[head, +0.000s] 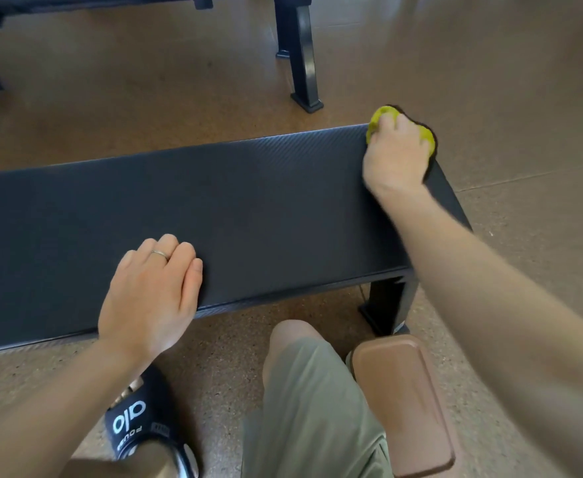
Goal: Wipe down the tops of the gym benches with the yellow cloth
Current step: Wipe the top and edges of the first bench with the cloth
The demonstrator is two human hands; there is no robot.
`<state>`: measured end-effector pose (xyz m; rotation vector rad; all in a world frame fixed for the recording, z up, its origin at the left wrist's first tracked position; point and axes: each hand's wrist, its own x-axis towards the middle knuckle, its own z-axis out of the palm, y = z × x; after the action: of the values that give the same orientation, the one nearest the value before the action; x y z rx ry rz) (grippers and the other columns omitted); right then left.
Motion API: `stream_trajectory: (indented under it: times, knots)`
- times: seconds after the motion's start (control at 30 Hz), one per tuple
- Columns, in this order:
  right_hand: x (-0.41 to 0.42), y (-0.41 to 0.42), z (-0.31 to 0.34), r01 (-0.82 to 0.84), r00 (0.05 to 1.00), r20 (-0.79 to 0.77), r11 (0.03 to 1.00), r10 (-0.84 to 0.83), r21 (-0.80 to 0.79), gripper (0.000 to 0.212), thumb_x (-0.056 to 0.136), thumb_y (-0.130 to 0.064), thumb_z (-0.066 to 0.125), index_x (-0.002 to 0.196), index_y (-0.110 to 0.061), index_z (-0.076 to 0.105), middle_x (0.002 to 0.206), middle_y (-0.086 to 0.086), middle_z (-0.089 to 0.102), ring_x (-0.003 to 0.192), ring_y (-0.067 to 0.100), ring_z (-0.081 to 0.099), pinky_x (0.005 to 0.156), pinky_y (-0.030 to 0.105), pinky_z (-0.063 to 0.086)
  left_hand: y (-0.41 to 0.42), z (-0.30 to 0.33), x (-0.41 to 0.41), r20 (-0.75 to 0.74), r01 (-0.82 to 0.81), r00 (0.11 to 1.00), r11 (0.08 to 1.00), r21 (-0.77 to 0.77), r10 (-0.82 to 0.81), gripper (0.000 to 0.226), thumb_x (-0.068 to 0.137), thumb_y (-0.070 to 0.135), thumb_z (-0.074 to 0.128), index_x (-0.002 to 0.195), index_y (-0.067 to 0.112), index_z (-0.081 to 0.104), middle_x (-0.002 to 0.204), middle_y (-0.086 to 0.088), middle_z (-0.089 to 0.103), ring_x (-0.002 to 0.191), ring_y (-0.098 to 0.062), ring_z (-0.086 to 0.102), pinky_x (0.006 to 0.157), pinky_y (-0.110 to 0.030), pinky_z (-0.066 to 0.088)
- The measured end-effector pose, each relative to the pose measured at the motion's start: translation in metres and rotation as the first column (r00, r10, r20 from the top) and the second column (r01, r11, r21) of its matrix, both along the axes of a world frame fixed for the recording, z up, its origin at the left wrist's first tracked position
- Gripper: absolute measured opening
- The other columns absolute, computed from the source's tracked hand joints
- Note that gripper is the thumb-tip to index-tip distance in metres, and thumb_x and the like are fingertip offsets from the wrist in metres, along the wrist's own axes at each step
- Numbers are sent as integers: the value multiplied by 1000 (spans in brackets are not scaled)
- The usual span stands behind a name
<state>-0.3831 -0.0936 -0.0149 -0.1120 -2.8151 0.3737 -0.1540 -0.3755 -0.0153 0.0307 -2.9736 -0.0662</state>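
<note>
Here the long black padded bench top with its fine woven texture (248, 208) fills most of the view, running out to the left of the right hand (395, 157) and passing under both hands; as a tabletop it looks firm and slightly grippy, so a cloth should drag across it rather than skate. A second black bench with a metal leg (303, 56) stands on the cork-coloured floor beyond the right hand, well apart, and presumably waits its turn. Nearer the person, below the left hand (152, 291), are a knee in olive shorts (314, 401) and a black slide sandal (145, 429). The left hand lies flat and open on the near edge of the bench top, holding nothing (it seems to be steadying the body). The right hand is closed over the small bunched yellow cloth (381, 117), pressing it onto the far right corner, with cloth showing past the fingertips and at the hand's right. The cloth looks soft, light and easily crumpled, best held bunched under the palm.
</note>
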Motion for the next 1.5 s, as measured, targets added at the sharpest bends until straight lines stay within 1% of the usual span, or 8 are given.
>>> stream_trajectory:
  times: [0.23, 0.4, 0.5, 0.7, 0.93, 1.13, 1.37, 1.5]
  knots:
    - [135, -43, -12, -467, 884, -1, 884, 467, 18, 19, 99, -22, 43, 101, -14, 60, 124, 11, 62, 119, 36, 55, 101, 52, 41, 4, 2, 1, 23, -21, 1000, 1000, -4, 21, 37, 105, 30, 28, 83, 12, 52, 83, -3, 47, 75, -28, 45, 68, -46, 38]
    - [27, 17, -2, -191, 981, 18, 981, 191, -1, 27, 100, -24, 37, 107, -12, 60, 117, 13, 63, 116, 38, 56, 99, 53, 41, 5, 6, 0, 22, -27, 999, 1000, 7, 27, 39, 105, 31, 27, 81, 12, 52, 82, -3, 46, 75, -29, 46, 68, -47, 38]
    - [58, -19, -3, -95, 995, 16, 995, 95, 15, 27, 98, -25, 37, 112, -16, 59, 122, 12, 61, 116, 37, 53, 99, 54, 39, 8, 8, 1, 18, -35, 999, 999, -4, 35, 40, 106, 30, 27, 81, 11, 53, 82, -4, 47, 74, -29, 45, 67, -47, 38]
    - [161, -43, -13, -477, 878, 7, 878, 478, -24, 26, 101, -29, 41, 111, -19, 63, 141, 6, 59, 134, 30, 50, 112, 53, 36, 10, 9, 2, 17, -49, 999, 999, -22, 49, 38, 106, 30, 28, 83, 10, 52, 83, -5, 46, 75, -30, 45, 67, -47, 38]
    - [85, 24, -3, -35, 999, 35, 999, 37, -39, 22, 102, -26, 39, 108, -20, 60, 126, 5, 61, 125, 31, 51, 109, 58, 35, 13, 10, 4, -15, -40, 999, 999, -15, 40, 39, 106, 29, 28, 86, 8, 54, 85, -8, 49, 77, -32, 47, 68, -46, 36]
    - [191, 2, -26, -184, 982, -54, 982, 182, -32, 30, 105, -29, 38, 123, -23, 61, 149, 3, 54, 142, 27, 44, 119, 54, 26, 13, 10, 5, -19, -42, 999, 999, -29, 41, 41, 106, 30, 27, 87, 7, 54, 85, -10, 50, 78, -36, 48, 69, -49, 38]
    - [109, 61, -9, 192, 981, 7, 964, -194, -182, 30, 103, -31, 34, 110, -19, 61, 122, 2, 66, 117, 31, 57, 95, 50, 42, 11, 9, 5, -67, -21, 998, 1000, 1, 21, 39, 105, 28, 29, 85, 5, 54, 83, -11, 48, 75, -37, 46, 66, -49, 38]
    - [134, 55, -20, 219, 974, -15, 963, -224, -157, 30, 105, -29, 35, 121, -19, 57, 140, 3, 56, 132, 31, 47, 95, 52, 44, 12, 7, 4, -84, -4, 996, 1000, 11, 5, 42, 105, 29, 28, 85, 4, 55, 81, -11, 47, 72, -37, 46, 64, -50, 39]
